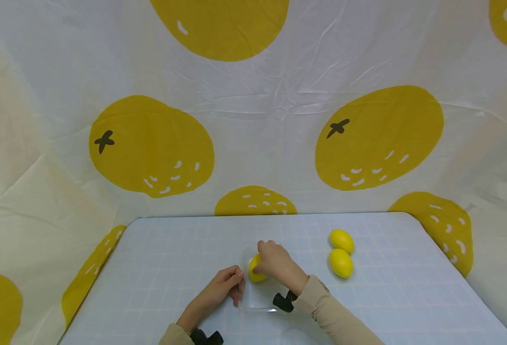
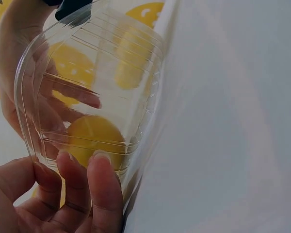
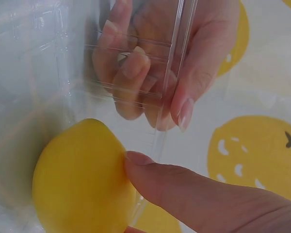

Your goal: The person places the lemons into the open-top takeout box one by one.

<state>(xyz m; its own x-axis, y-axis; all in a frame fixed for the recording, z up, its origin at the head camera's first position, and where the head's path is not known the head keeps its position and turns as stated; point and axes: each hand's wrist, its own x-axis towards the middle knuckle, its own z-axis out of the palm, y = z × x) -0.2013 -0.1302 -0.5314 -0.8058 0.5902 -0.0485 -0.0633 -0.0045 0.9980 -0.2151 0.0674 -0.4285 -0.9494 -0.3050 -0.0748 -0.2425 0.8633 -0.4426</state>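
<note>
A yellow lemon (image 1: 255,269) is inside a clear plastic container (image 1: 259,300) on the table. My right hand (image 1: 278,263) reaches over the container's rim and holds this lemon. In the right wrist view its thumb presses the side of the lemon (image 3: 82,179); most of the other fingers are hidden there. At the container's left side, my left hand (image 1: 223,285) pinches the rim. The left wrist view has these fingertips against the outside of the clear wall (image 2: 106,104), with the lemon (image 2: 97,138) showing through it.
Two more lemons lie close together right of the container, a farther lemon (image 1: 341,240) and a nearer lemon (image 1: 341,263). A pale checked cloth (image 1: 163,249) covers the table. Behind it hangs a white curtain (image 1: 258,143) printed with big yellow fruit.
</note>
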